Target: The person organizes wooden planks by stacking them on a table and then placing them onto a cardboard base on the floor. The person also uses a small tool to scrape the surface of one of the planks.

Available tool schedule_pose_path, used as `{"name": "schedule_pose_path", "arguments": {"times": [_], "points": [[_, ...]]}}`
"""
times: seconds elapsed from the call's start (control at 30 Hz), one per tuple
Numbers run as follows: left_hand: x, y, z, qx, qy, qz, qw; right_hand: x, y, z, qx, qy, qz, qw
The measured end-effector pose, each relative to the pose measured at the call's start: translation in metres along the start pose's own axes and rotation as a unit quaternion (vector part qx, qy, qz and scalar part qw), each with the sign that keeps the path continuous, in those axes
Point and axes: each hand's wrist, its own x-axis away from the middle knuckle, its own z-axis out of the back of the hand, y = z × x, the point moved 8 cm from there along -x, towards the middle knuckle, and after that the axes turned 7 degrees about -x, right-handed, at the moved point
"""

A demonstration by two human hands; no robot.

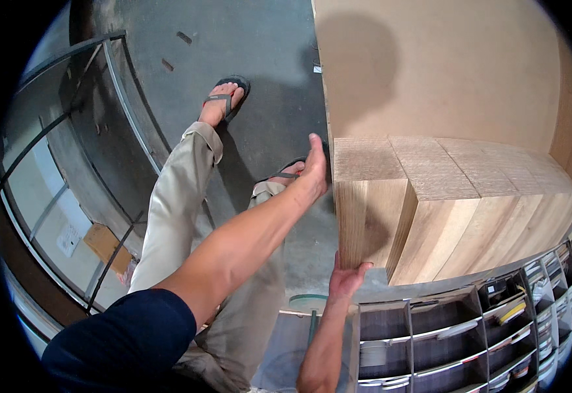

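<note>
A row of wood-grain boards (469, 229) stands packed together along the near edge of a large plain tan panel (443, 78). The leftmost wood-grain board (368, 213) juts out nearer to me than the others. My right hand (348, 281) grips its near lower corner, thumb along the near edge and a finger up the left side. Farther away, my left hand (315, 169) is held flat and upright next to the board's left end, fingers stretched out. Whether its palm touches the board cannot be made out.
Compartment shelves (446, 318) with stacked strips and rolls fill the lower right. At left stands a dark metal frame (112, 85) with glass-like panes, a brown carton (110, 245) behind it. My sandalled feet are on the grey floor (155, 39), where small scraps lie.
</note>
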Motion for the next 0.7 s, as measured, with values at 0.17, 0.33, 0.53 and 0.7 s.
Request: {"name": "schedule_pose_path", "arguments": {"times": [0.17, 0.33, 0.53, 0.7], "points": [[-0.005, 0.018, 0.097, -0.084, 0.048, 0.004, 0.995, 0.018, 0.008, -0.019, 0.058, 0.028, -0.014, 0.998], [0.107, 0.084, 0.138, -0.166, -0.040, -0.065, 0.983, 0.078, 0.033, 0.012, 0.103, 0.091, -0.115, 0.984], [0.292, 0.178, 0.263, -0.217, -0.039, -0.234, 0.947, 0.171, 0.054, -0.060, 0.328, -0.023, -0.178, 0.927], [0.439, 0.216, 0.321, -0.072, -0.014, -0.400, 0.913, 0.169, 0.000, -0.172, 0.405, -0.138, -0.107, 0.897]]}}
